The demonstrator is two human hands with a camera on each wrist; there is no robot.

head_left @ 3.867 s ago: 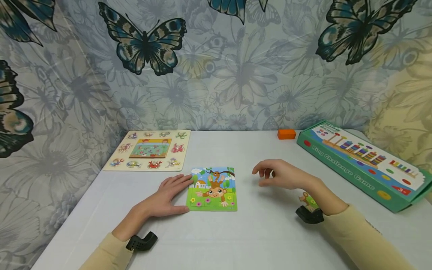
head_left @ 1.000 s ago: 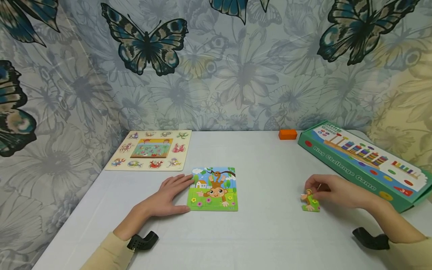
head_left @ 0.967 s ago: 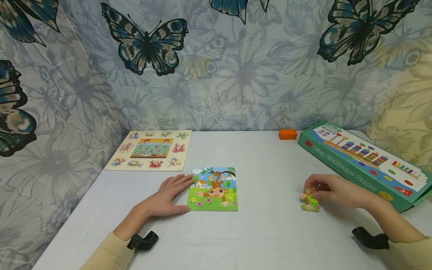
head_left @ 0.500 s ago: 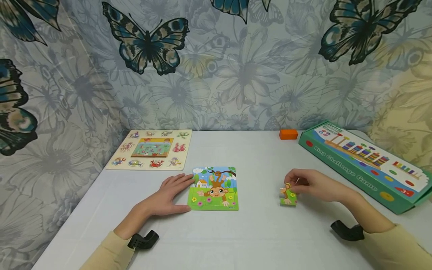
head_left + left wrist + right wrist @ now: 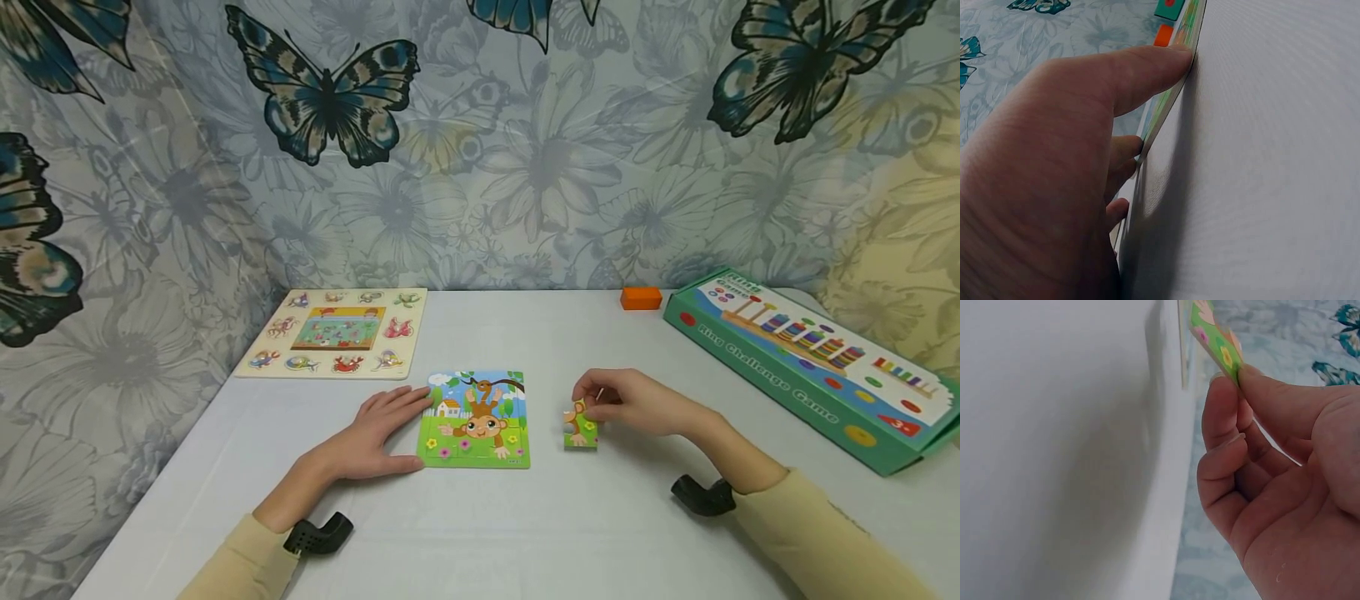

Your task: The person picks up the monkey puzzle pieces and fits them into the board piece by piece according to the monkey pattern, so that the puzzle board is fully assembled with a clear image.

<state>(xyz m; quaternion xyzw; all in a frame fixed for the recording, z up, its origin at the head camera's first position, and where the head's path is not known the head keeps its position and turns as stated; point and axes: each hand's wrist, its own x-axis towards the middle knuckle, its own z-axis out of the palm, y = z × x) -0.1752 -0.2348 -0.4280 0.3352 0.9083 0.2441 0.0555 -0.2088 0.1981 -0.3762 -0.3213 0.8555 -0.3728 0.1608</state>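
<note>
A square monkey puzzle (image 5: 472, 421) lies flat on the white table. Along its left edge rests my left hand (image 5: 371, 437), fingers straight and spread; the left wrist view shows the thumb (image 5: 1154, 72) touching the puzzle's edge. My right hand (image 5: 637, 402) pinches a small puzzle piece (image 5: 581, 428) between thumb and fingers, a short way right of the puzzle. Green ground, a yellow flower and part of a monkey are printed on that piece. The right wrist view shows the piece (image 5: 1219, 345) held by one edge, above the tabletop.
A wooden board with sea-animal pictures (image 5: 255, 354) lies at the back left. An orange block (image 5: 641, 298) sits near the rear edge, beside a long green game box (image 5: 787, 383) on the right. Butterfly-patterned cloth (image 5: 525, 208) hangs behind the table.
My right hand has gone right, taken the puzzle piece from near the green box, and carried it left toward the puzzle. The left hand has stayed in place.
</note>
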